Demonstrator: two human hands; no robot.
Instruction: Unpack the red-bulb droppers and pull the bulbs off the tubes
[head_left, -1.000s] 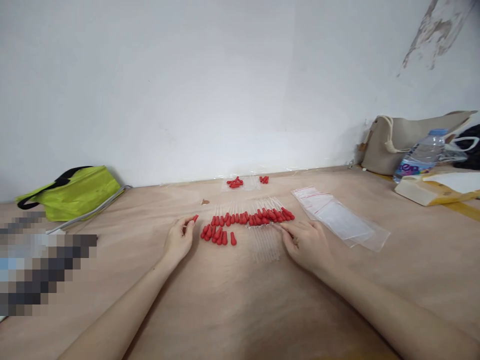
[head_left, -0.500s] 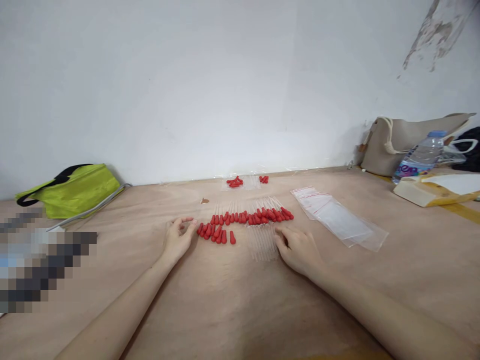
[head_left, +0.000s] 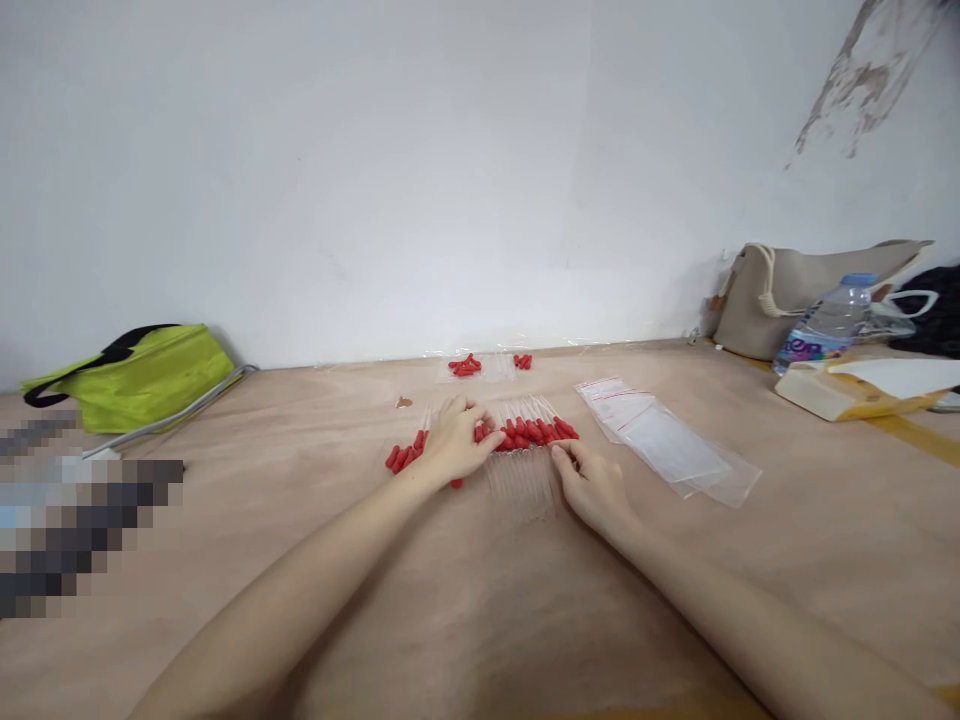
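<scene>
My left hand [head_left: 459, 440] reaches over the row of glass droppers with red rubber bulbs [head_left: 525, 432]. Its thumb and fingers are apart, and some red bulbs show between them; the hand covers part of the row. On the near side of that row lies a flat layer of bare clear tubes [head_left: 521, 485]. My right hand [head_left: 592, 485] rests at their upper right corner, thumb and forefinger close together; whatever is between them is too small to make out. Loose red bulbs [head_left: 401, 458] lie left of my left hand, partly hidden by it.
Zip bags [head_left: 667, 440] lie fanned out on the right. By the wall are more red bulbs [head_left: 465, 366] on clear plastic. A yellow-green pouch [head_left: 150, 380] sits at left; a water bottle [head_left: 829, 320], a beige bag [head_left: 802, 270] and an opened packet [head_left: 832, 390] at right.
My left hand has moved right, from beside the loose red bulbs to over the dropper row. My right hand stays by the clear tubes, its thumb and forefinger now closer together.
</scene>
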